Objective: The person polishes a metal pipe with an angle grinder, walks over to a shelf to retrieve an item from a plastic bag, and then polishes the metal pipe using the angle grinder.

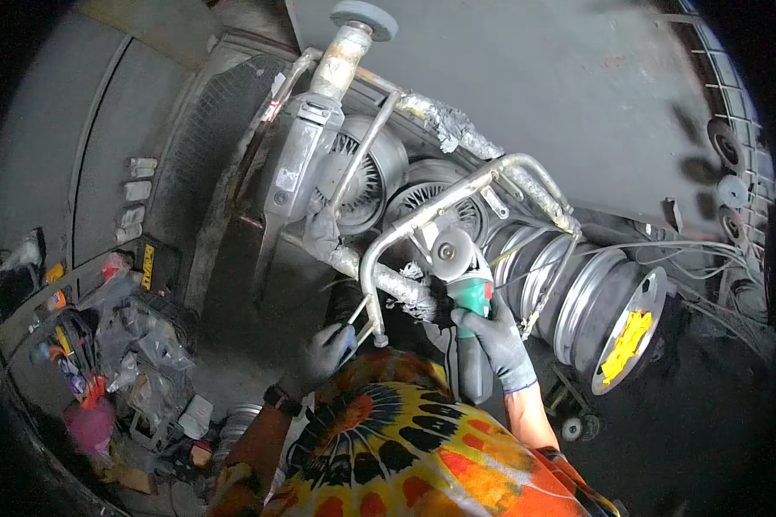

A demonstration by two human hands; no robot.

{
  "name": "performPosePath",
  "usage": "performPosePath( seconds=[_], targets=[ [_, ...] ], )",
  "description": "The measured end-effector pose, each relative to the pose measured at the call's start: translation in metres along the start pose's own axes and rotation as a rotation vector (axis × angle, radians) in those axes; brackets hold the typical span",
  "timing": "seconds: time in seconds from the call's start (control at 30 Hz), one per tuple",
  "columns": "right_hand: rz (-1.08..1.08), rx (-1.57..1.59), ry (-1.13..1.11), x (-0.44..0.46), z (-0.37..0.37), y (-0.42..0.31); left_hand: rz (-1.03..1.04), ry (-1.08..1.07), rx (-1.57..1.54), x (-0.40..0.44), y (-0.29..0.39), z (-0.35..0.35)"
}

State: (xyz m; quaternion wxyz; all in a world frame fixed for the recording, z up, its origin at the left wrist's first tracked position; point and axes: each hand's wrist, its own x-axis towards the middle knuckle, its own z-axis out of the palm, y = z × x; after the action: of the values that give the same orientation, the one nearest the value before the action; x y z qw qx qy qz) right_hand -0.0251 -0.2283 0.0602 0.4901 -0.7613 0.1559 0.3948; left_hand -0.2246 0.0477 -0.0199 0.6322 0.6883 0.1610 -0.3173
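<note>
Nearest you, past your bright patterned shirt [388, 431], your gloved left hand [326, 351] looks curled around a thin end of the tube frame [431, 209], though the dim light keeps you from telling how firmly. To its right, your gloved right hand [498, 340] is wrapped around the green-and-black grinder [472, 295], its disc [451, 252] facing up beside the frame's near loop. You cannot tell whether the disc touches metal or spins.

The frame stretches from your hands toward the far left, in front of you. Judging by its surface, your work seems partway along: the near loop is mostly bare, dull metal with a few marks, and that much looks done. Ragged pale covering clings to the lower near bar [405, 289] and the far bar [453, 133], so those stretches appear to be left. Undersides are hidden, so you cannot judge them.

Beyond the loop, spoked wheels [353, 168] sit behind the bars, and on the right lies a row of wheel rims [569, 293], the nearest bearing a yellow patch [627, 347]. Farthest, at the left, a grey machine [297, 168] carries a round wheel [366, 19] on its shaft.
</note>
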Motion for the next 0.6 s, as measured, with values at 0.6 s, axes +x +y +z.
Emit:
performPosePath(
  seconds=[0.6],
  targets=[
    [0.052,0.030,0.067,0.010,0.023,-0.026,0.469,0.285,0.343,0.004,-0.058,0.029]
  ],
)
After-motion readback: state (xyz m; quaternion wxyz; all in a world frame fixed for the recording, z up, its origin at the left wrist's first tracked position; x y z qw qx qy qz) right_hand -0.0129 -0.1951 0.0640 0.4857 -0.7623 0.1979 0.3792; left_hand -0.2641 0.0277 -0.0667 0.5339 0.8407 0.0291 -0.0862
